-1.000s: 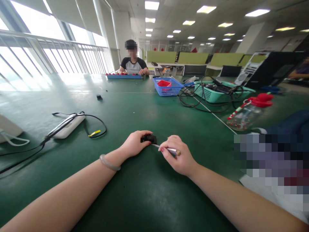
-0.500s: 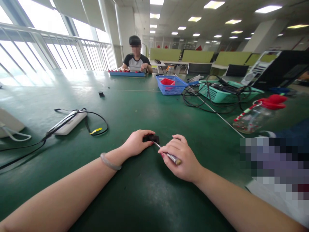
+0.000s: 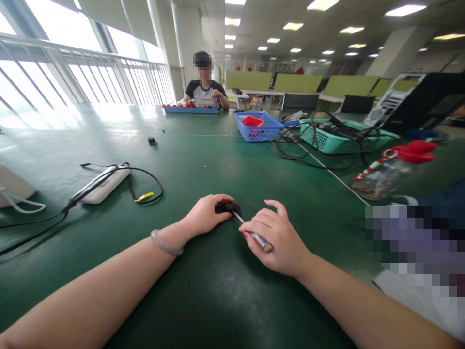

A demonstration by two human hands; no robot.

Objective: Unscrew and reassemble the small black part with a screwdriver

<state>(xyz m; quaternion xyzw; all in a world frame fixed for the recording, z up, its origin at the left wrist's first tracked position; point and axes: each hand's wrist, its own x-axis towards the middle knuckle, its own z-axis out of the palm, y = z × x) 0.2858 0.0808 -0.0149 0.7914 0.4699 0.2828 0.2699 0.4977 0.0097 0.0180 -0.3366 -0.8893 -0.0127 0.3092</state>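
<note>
Between the thumb and fingers of my left hand [image 3: 205,214] is a small black block-like part [image 3: 232,208], held low over the green tabletop [image 3: 196,300]. Its exact kind cannot be made out. My right hand [image 3: 274,237] is closed around a slim metal tool with a brownish butt end [image 3: 258,239], perhaps a screwdriver or tweezers. The tool slants up to the left, and its thin tip meets the black part. My right index finger is lifted off the tool.
A white power strip [image 3: 103,186] with black cables lies left. Farther back are a small black piece [image 3: 151,141], a blue basket [image 3: 259,131] and a green basket [image 3: 337,140] of cables. A red-lidded bottle [image 3: 381,177] stands right. Another person [image 3: 206,89] sits opposite behind a blue tray [image 3: 191,110].
My right index finger has lifted a little more, and the tool tip has shifted slightly on the black part. The person opposite has raised one hand.
</note>
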